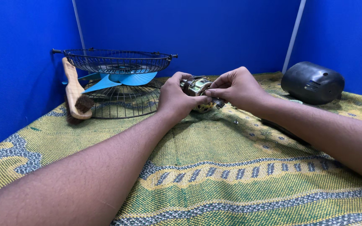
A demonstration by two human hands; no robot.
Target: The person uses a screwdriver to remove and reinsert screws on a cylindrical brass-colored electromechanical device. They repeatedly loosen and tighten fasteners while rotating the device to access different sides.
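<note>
Both hands grip a small fan motor (198,93) just above the green-and-yellow woven cloth (214,167): left hand (176,97) curled around its side, right hand (236,87) pinching its top with fingertips. Its metal shell looks brassy and shiny, partly hidden by fingers.

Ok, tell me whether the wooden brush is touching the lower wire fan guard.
Touching. In the head view the wooden brush leans with its bristle end on the mat and its handle against the rim of the lower wire fan guard, no gap visible.
</note>
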